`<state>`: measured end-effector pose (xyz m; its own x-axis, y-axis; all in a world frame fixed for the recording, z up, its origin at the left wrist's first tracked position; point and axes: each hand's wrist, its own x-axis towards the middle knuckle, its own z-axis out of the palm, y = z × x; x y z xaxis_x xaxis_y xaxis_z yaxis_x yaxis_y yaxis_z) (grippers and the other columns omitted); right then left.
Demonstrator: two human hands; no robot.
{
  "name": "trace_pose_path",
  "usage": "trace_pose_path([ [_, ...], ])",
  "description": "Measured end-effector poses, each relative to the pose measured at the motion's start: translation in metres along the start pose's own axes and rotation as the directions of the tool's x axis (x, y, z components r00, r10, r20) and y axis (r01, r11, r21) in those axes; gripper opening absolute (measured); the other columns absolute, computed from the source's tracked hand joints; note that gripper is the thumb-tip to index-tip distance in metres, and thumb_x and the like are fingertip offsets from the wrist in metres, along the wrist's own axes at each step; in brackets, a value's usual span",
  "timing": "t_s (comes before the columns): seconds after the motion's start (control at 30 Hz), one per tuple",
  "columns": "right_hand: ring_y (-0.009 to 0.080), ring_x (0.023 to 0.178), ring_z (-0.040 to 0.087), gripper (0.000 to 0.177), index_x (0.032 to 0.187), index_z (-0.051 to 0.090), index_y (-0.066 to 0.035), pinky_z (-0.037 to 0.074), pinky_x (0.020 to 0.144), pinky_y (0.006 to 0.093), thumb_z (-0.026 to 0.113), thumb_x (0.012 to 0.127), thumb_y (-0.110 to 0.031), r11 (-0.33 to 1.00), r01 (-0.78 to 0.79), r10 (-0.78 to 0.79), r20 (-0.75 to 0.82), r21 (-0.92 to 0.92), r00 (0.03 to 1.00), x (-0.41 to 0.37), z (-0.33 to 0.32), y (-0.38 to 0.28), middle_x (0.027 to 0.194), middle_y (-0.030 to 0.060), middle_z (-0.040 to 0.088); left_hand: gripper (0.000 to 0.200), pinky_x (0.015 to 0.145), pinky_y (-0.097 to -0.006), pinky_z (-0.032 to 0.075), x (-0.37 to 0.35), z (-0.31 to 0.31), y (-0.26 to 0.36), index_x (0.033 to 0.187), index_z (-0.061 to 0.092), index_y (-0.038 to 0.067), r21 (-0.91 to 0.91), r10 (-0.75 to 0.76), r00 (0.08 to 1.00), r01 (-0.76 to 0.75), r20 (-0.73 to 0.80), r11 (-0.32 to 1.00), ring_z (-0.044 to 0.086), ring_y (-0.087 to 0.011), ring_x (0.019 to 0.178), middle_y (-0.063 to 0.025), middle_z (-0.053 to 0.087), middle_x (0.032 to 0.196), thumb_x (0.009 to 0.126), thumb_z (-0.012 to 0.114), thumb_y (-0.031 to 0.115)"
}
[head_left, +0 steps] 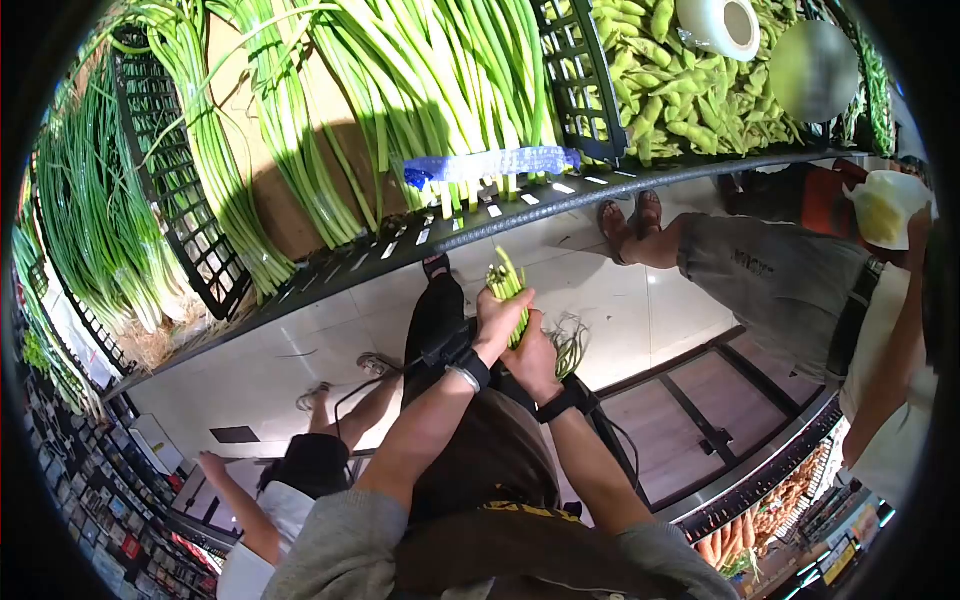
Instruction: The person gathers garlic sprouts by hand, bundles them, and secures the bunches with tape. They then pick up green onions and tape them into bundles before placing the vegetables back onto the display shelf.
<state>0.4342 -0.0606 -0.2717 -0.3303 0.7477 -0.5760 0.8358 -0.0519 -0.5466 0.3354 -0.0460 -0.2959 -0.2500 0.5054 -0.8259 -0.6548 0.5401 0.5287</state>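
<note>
Both hands are closed round one bunch of garlic scapes (505, 275), held in front of my body over the floor. My left hand (499, 321) grips it near the cut ends, which point up toward the shelf. Just below and to the right, my right hand (534, 358) wraps the same bunch. Thin curly tips (570, 346) hang out beyond the right hand. Long green stalks (440, 90) lie on the display shelf ahead, with a crumpled blue and white strip (490, 166) across their lower ends.
A black shelf edge (500, 221) runs across in front. Green soybean pods (690, 100) and a plastic bag roll (722, 27) are at the right, beside a black crate wall (585, 80). One person (790, 285) stands right; another (275, 510) is at lower left.
</note>
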Motion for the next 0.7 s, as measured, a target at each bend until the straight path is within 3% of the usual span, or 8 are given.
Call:
trace_pose_path([
  [0.1,0.0263,0.07,0.062,0.059,0.113,0.043,-0.002,0.048,0.064,0.0362,0.074,0.069,-0.025,0.891,0.09,-0.09,-0.021,0.446,0.996,-0.011,-0.013,0.005,0.079,0.0121,0.062,0.014,0.054,-0.0267,0.049,-0.002,-0.009,0.015,0.084,0.06,0.003,-0.365,-0.161,0.957,0.243,0.241,0.899,0.058,-0.0151,0.059,-0.0048,0.06,0.071,0.076,0.067,0.01],
  [0.17,0.0169,0.075,0.057,0.046,0.103,0.049,-0.002,0.046,0.07,0.0307,0.076,0.069,-0.02,0.767,0.032,-0.12,0.093,0.641,0.988,-0.021,-0.021,0.003,0.081,0.0023,0.06,0.018,0.059,-0.0302,0.051,0.005,-0.018,0.005,0.091,0.058,0.003,-0.283,-0.23,0.829,0.414,0.509,0.865,0.059,-0.0175,0.064,-0.0056,0.059,0.076,0.077,0.067,0.008],
  [0.23,0.0132,0.08,0.056,0.05,0.112,0.048,-0.002,0.046,0.072,0.0278,0.074,0.071,-0.013,0.718,-0.343,-0.064,0.549,0.605,0.834,-0.026,-0.009,0.032,0.089,0.0037,0.06,0.021,0.061,-0.03,0.051,0.002,-0.018,-0.007,0.093,0.057,0.002,-0.156,-0.275,0.841,0.384,0.466,0.91,0.061,-0.0184,0.067,-0.0061,0.06,0.078,0.076,0.067,0.006],
  [0.3,0.0121,0.081,0.058,0.05,0.114,0.047,-0.003,0.047,0.074,0.0273,0.073,0.072,-0.012,0.714,-0.314,-0.087,0.524,0.626,0.847,-0.012,0.01,0.042,0.089,0.0037,0.061,0.022,0.061,-0.0295,0.05,0.018,-0.021,-0.01,0.093,0.058,0.001,-0.14,-0.226,0.92,0.282,0.321,0.949,0.061,-0.019,0.066,-0.0061,0.061,0.077,0.073,0.068,0.003],
  [0.37,0.0127,0.092,0.054,0.055,0.118,0.045,-0.003,0.044,0.079,0.0276,0.073,0.072,-0.011,0.652,-0.142,-0.155,0.315,0.745,0.936,0.024,0.024,0.022,0.103,0.005,0.057,0.019,0.063,-0.0289,0.05,0.039,-0.03,0.009,0.091,0.06,0.0,-0.058,-0.063,0.997,0.066,0.049,0.996,0.061,-0.0177,0.068,-0.0067,0.063,0.078,0.072,0.065,0.002],
  [0.47,0.0137,0.099,0.052,0.06,0.122,0.042,-0.003,0.043,0.085,0.0273,0.073,0.072,-0.01,0.615,-0.286,-0.183,0.486,0.735,0.855,0.071,0.019,-0.012,0.109,0.0051,0.056,0.019,0.062,-0.0283,0.05,0.049,-0.036,0.061,0.093,0.061,-0.003,-0.096,-0.098,0.993,0.091,-0.067,0.991,0.062,-0.0158,0.072,-0.0091,0.065,0.087,0.075,0.06,0.002],
  [0.5,0.014,0.1,0.052,0.06,0.122,0.042,-0.003,0.042,0.086,0.0272,0.073,0.071,-0.01,0.6,-0.208,-0.216,0.407,0.773,0.888,0.068,0.026,-0.013,0.109,0.0051,0.055,0.022,0.066,-0.0291,0.05,0.068,-0.051,0.033,0.097,0.06,-0.003,0.014,0.138,0.99,-0.138,0.028,0.99,0.063,-0.0166,0.074,-0.0103,0.065,0.09,0.076,0.06,0.003],
  [0.7,0.0169,0.099,0.054,0.058,0.118,0.044,-0.002,0.044,0.085,0.0295,0.072,0.069,-0.01,0.581,-0.116,-0.089,0.205,0.805,0.975,0.015,0.052,0.005,0.108,0.0071,0.055,0.038,0.072,-0.0298,0.05,0.011,-0.043,0.026,0.109,0.053,-0.004,-0.042,0.009,0.95,0.005,0.311,0.999,0.063,-0.0198,0.081,-0.0126,0.063,0.095,0.077,0.068,0.009],
])
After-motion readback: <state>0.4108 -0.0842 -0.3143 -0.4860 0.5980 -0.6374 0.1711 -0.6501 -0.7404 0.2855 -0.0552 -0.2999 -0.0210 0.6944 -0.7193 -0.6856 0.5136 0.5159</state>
